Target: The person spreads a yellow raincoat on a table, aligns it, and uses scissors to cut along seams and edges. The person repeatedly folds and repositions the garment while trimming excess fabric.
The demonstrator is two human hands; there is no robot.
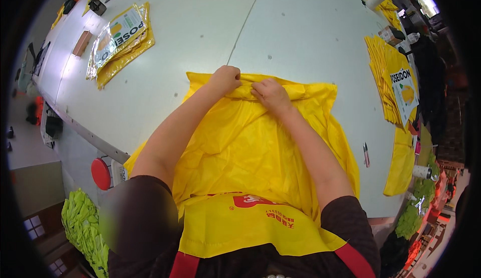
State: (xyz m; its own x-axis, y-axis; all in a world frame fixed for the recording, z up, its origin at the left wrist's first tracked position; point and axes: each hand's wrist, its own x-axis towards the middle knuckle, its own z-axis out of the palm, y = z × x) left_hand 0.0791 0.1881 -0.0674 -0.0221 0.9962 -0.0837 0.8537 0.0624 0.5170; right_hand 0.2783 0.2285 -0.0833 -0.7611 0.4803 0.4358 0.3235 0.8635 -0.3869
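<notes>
A yellow garment (pixel 240 142) of thin, shiny waterproof fabric lies spread and wrinkled on the table in front of me, its near part reaching toward my body. At its far edge my left hand (pixel 225 81) is closed on the fabric, fingers curled under. Just to the right, my right hand (pixel 272 95) pinches a gathered fold of the same garment, fingertips pointing left. A narrow rolled or folded band of fabric runs between and beyond both hands. The fingertips of the left hand are partly hidden.
On the pale table (pixel 300 32), clear-bagged yellow packages (pixel 123 42) lie at left, near a brown block (pixel 82 43). At right are stacked yellow packages (pixel 388 80), a folded yellow piece (pixel 399 162) and a pen (pixel 366 155). I wear a yellow apron (pixel 225 233). A red stool (pixel 101 173) stands left.
</notes>
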